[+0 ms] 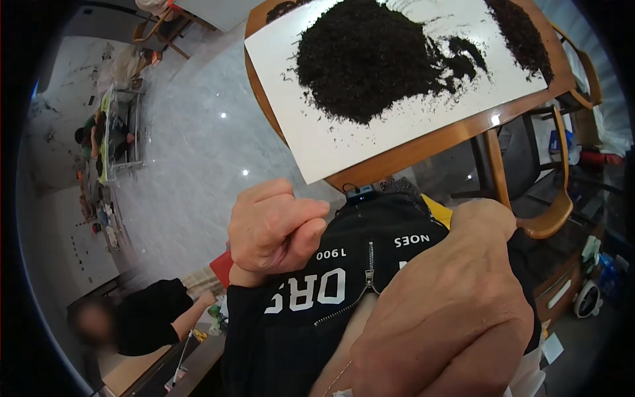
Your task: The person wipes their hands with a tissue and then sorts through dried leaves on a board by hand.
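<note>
Pile (367, 59) on the board, hands away from it

Dark, loose and leafy, it sits heaped mid-board on the white board (324, 155), which rests on the table (370, 171); that flat pale sheet presumably keeps the bits together and off the wood. A tail trails rightward, with crumbs scattered around. One board corner juts past the table's edge, perhaps because the sheet doesn't match its curve. A browner strip (519, 36) lies along the far right side, probably kept apart as a different lot.

Left hand (278, 228) is raised before the black top (284, 351), fingers curled in, thumb against them, nothing showing in its grasp. Right hand (456, 311) looms large, likely because it is lifted near the camera; its fingertips are hidden, so I cannot tell its grip.
</note>
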{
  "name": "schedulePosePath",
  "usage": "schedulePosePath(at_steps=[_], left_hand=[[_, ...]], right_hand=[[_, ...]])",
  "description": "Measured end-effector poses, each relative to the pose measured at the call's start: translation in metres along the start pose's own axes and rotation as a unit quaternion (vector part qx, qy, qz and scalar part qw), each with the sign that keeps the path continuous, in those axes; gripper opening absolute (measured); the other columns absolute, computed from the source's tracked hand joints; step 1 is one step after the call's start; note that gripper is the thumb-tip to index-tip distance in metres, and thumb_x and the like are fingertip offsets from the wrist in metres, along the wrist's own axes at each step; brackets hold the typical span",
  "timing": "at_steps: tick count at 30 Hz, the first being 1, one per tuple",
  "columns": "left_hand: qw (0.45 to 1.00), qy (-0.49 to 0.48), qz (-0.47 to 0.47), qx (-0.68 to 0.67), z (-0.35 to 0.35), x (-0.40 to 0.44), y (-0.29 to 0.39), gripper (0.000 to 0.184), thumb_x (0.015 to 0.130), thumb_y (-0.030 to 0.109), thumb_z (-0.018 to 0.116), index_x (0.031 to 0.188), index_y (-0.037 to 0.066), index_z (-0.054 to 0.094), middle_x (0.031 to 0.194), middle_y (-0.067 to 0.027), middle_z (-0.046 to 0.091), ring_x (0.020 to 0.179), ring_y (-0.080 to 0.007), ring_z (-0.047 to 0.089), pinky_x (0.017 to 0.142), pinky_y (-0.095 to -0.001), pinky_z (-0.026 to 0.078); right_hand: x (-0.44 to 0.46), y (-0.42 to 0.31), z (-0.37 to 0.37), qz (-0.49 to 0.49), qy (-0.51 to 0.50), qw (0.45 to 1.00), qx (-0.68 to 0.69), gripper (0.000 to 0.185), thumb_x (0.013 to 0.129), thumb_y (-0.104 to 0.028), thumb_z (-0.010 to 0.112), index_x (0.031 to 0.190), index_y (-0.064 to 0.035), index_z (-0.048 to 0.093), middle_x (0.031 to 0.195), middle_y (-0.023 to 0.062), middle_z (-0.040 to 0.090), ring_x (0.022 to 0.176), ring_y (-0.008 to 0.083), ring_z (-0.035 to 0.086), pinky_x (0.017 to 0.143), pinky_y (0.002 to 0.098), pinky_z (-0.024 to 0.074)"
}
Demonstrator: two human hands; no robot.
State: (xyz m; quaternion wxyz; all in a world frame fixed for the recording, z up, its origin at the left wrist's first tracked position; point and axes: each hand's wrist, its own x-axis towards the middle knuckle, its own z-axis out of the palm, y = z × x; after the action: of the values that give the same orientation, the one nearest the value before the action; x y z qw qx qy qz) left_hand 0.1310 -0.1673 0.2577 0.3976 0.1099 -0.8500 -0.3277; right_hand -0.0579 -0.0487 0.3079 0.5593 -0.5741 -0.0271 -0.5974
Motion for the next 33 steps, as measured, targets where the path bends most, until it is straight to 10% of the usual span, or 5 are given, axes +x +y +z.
schedulePosePath(at_steps=[33], left_hand=[[0.997,-0.024,-0.037,-0.07,0.013,-0.014,-0.013,0.011,0.077,-0.003,0.066,0.087,0.002,0.067,0.063,-0.0035,0.056,0.049,-0.0152,0.041,0.047,-0.0261,0.034]], right_hand=[[0.012,0.047,0.001,-0.162,-0.01,0.984,0.069,0.027,0.09,-0.004,0.061,0.064,0.0002,0.055,0.059,0.0108,0.051,0.036,0.0199,0.037,0.034,0.029,0.0334]])
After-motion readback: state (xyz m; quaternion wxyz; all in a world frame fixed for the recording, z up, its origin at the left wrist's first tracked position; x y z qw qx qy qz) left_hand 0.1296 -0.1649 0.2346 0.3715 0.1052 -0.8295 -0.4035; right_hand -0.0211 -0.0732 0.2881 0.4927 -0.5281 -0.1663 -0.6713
